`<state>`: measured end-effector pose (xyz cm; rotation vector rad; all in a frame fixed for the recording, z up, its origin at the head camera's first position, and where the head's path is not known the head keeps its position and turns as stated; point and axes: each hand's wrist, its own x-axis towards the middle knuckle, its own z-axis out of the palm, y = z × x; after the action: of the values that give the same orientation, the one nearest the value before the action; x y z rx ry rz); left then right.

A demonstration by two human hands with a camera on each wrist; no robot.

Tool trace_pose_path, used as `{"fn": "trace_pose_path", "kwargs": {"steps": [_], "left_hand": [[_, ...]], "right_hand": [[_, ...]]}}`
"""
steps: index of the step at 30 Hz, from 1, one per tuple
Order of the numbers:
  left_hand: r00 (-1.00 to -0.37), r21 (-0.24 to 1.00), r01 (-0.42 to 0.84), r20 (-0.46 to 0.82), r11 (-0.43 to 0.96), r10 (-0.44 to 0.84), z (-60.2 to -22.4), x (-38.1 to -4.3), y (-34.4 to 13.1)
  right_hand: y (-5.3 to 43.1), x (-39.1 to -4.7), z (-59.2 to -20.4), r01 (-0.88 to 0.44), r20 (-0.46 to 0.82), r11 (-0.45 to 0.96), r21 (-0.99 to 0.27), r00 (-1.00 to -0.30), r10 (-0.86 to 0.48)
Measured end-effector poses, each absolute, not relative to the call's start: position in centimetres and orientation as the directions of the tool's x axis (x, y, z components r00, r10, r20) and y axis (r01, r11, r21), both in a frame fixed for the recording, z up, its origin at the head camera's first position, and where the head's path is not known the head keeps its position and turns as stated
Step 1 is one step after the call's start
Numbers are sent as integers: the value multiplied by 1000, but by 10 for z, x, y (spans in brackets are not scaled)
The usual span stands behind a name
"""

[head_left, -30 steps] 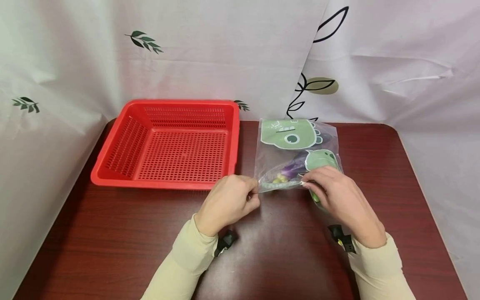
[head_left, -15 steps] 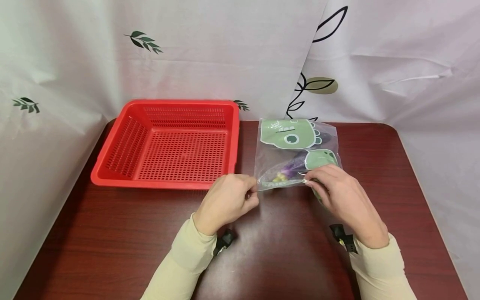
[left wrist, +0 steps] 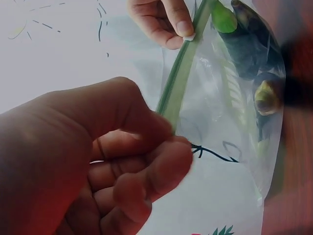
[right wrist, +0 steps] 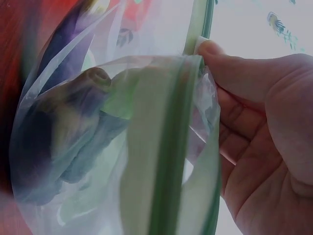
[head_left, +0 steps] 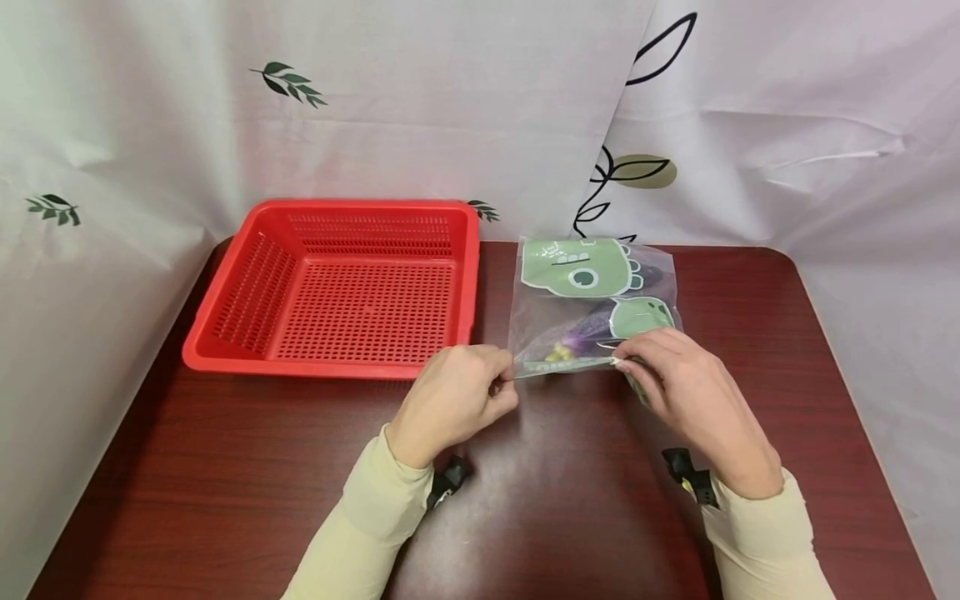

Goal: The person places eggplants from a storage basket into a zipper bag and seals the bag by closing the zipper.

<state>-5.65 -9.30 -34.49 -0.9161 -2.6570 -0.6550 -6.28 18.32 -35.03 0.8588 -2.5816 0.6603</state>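
A clear zip bag (head_left: 577, 279) with a green cartoon print lies on the table, its zip edge toward me. Through the plastic show purple eggplants (head_left: 588, 329), also dark shapes (right wrist: 63, 132) in the right wrist view. My left hand (head_left: 453, 404) pinches the left end of the zip edge between thumb and forefinger. At the other end, my right hand (head_left: 697, 408) pinches the small white slider (left wrist: 189, 37) on the green zip strip (left wrist: 181, 78). Right of the slider, the bag's mouth stands apart in the right wrist view. The right hand hides part of the bag's right side.
Left of the bag stands a red plastic basket (head_left: 367, 312) with perforated walls and floor and nothing in it. The dark red wooden table (head_left: 225, 467) meets white leaf-printed curtains (head_left: 412, 100) behind and at the sides.
My right hand has slid slightly to the right with the slider along the zip. The bag's near edge has straightened and risen a little. My left hand has barely moved.
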Motion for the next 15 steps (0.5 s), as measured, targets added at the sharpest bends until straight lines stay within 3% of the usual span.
{"fn": "trace_pose_path", "kwargs": {"steps": [15], "left_hand": [[-770,330,626,405,706,493,-343,-56,-95]], "right_hand": [[185,-58,-345,-629,465,716,-301,-753,-466]]}}
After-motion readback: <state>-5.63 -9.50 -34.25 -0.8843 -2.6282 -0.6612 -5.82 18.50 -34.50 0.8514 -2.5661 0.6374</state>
